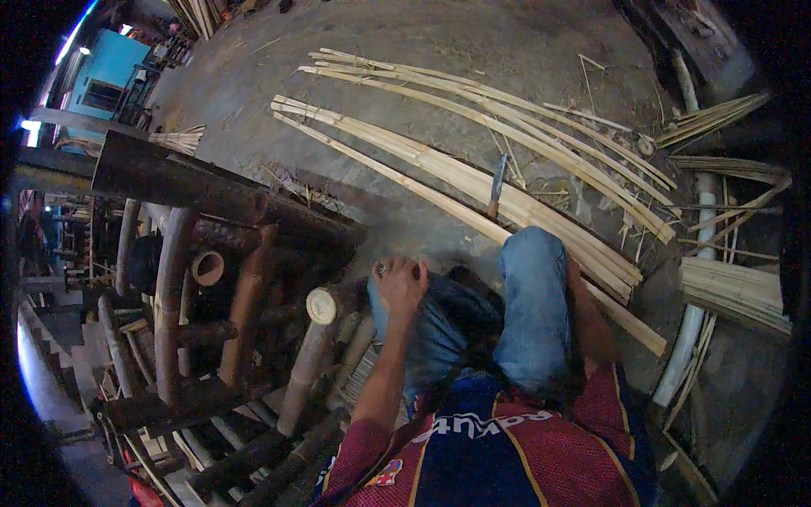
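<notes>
My left hand, with a ring on one finger, rests on my left knee in blue jeans. Its fingers are bent over the knee and apart, with nothing seen in them. My right forearm runs down beside my right knee, which hides the fingers of that hand. Long pale bamboo strips lie side by side on the floor past my knees. A knife with a dark blade lies across them, close to the right knee. Farther off, a second group of bent bamboo strips is spread out.
On my left stands a frame of thick bamboo poles, with a cut pole end close to my left knee. Bundled strips lie at the right by a pale pipe. Thin scraps litter the concrete floor.
</notes>
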Demonstrator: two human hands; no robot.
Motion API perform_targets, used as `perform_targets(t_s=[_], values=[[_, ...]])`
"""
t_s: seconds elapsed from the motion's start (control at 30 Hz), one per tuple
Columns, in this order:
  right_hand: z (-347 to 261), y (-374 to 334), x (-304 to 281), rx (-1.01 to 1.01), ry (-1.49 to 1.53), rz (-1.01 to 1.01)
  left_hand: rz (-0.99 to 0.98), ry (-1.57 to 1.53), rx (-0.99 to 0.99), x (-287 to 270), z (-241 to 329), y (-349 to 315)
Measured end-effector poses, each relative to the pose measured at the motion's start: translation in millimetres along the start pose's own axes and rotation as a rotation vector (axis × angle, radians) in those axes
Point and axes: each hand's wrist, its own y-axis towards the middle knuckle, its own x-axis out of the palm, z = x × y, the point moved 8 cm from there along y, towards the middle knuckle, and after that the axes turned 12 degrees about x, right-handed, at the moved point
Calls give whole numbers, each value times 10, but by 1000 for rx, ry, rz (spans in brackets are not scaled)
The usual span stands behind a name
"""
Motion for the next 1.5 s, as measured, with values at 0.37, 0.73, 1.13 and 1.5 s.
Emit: perform_targets(t_s=[0.37, 0.73, 1.13, 1.5], values=[[37, 45, 74, -2, -33, 12, 30, 8, -19, 81, -104, -27], [358, 26, 276, 48, -40, -13, -11, 22, 39, -13, 9, 54], [788, -471, 458, 117, -29, -230, -122, 101, 48, 132, 77, 254], [953, -703, 549, 140, -44, -340, -132, 125, 7, 276, 94, 350]])
